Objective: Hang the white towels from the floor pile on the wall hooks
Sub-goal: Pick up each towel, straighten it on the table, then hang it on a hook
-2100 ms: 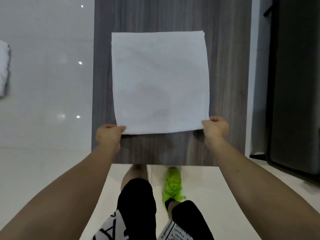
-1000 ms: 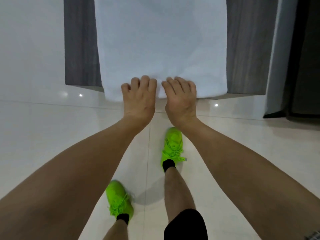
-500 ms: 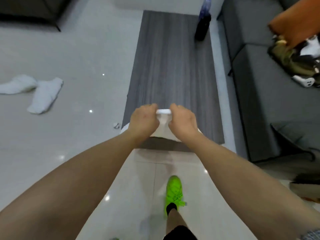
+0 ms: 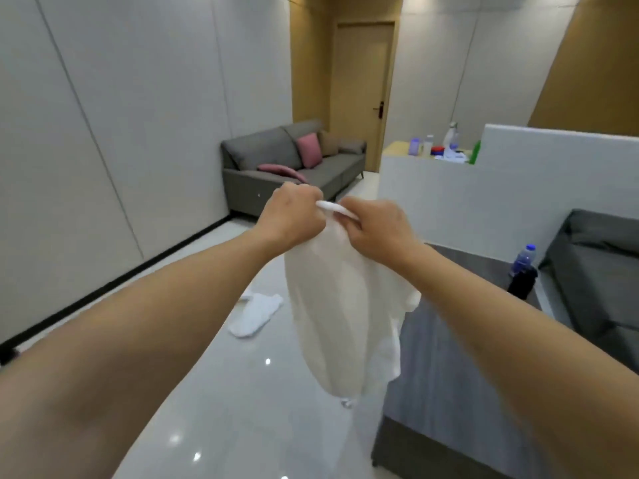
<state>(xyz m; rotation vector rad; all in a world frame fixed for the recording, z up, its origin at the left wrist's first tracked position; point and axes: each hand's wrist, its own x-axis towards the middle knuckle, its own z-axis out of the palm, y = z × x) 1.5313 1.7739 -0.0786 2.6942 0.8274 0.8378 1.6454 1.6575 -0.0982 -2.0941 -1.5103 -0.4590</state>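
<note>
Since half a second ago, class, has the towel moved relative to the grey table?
Yes. The towel has risen off the table and now hangs from both hands beside it.

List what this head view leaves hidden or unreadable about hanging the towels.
- Wall hooks: none in view.
- Towel top edge: bunched inside left hand and right hand, so any hanging loop is hidden.
- Floor towels: blurred; count unclear.
- Small object under the towel: too small.

No readable text anywhere; the label on the water bottle seems too blurred to read
</note>
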